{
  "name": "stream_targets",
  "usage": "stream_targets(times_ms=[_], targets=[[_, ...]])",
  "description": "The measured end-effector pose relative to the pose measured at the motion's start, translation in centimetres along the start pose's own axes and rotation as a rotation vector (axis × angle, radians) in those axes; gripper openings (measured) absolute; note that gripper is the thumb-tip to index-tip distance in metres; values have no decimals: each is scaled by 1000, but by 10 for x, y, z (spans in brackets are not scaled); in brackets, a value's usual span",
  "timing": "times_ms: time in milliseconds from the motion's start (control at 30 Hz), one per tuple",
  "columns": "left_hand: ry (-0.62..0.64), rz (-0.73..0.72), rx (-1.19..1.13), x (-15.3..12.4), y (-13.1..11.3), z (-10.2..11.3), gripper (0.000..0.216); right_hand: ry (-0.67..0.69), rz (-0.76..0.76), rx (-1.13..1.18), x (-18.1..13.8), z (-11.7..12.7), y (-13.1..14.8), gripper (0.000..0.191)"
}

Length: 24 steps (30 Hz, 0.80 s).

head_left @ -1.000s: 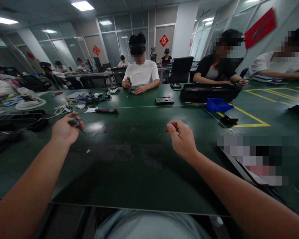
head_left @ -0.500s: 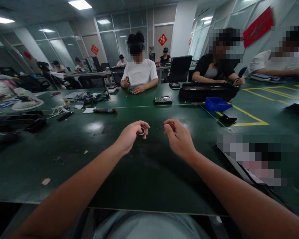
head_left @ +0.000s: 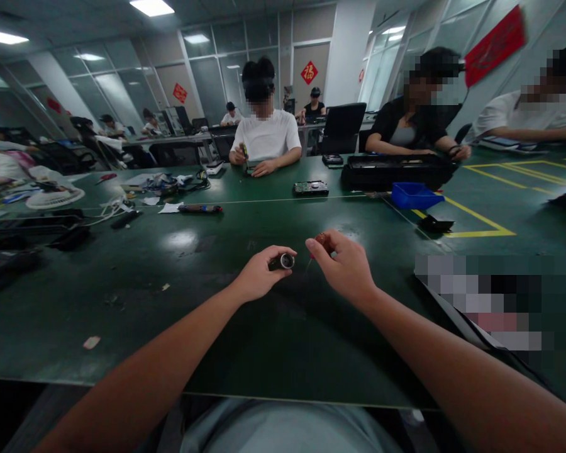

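My left hand point(head_left: 259, 274) is closed around a small dark cylinder point(head_left: 287, 260), whose round, silver-rimmed end faces right and towards me. What sits inside the rim is too small to make out. Just to the right, my right hand point(head_left: 342, 261) grips a thin screwdriver point(head_left: 308, 265). Its slim shaft slants down out of the fingers, while most of the handle is hidden in the palm. A narrow gap separates the shaft from the cylinder. Both hands are held above the green table point(head_left: 283, 352).
A hard drive point(head_left: 310, 187), an electric screwdriver point(head_left: 200, 209) and a blue bin point(head_left: 414, 195) lie farther back. A long black casing point(head_left: 399, 171) stands before a co-worker. Cables and a white fan point(head_left: 55, 196) are at left. Another co-worker point(head_left: 265, 135) sits opposite.
The cylinder in my left hand has turned so its round end shows more, and that hand has shifted right and slightly down. The screwdriver's shaft has swung from pointing left to pointing down.
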<state>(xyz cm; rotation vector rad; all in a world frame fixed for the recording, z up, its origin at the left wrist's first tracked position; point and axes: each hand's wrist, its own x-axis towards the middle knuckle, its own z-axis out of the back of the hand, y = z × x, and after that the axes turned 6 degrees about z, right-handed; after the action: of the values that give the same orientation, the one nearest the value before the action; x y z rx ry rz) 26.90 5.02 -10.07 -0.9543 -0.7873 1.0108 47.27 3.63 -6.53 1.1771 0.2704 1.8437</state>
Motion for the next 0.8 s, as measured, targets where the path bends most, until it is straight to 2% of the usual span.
stream_targets(times_ms=[133, 267, 533, 800], targets=[[-55, -17, 12, 3, 7, 2, 46, -42, -98, 327, 0, 0, -1, 23], [-103, -4, 55, 4, 7, 3, 42, -145, -125, 557, 2, -2, -5, 17], [-118, -58, 99, 4, 15, 4, 43, -139, -83, 401, -2, -7, -4, 16], [-138, -102, 166, 4, 13, 6, 43, -99, -76, 373, -4, -8, -6, 18]])
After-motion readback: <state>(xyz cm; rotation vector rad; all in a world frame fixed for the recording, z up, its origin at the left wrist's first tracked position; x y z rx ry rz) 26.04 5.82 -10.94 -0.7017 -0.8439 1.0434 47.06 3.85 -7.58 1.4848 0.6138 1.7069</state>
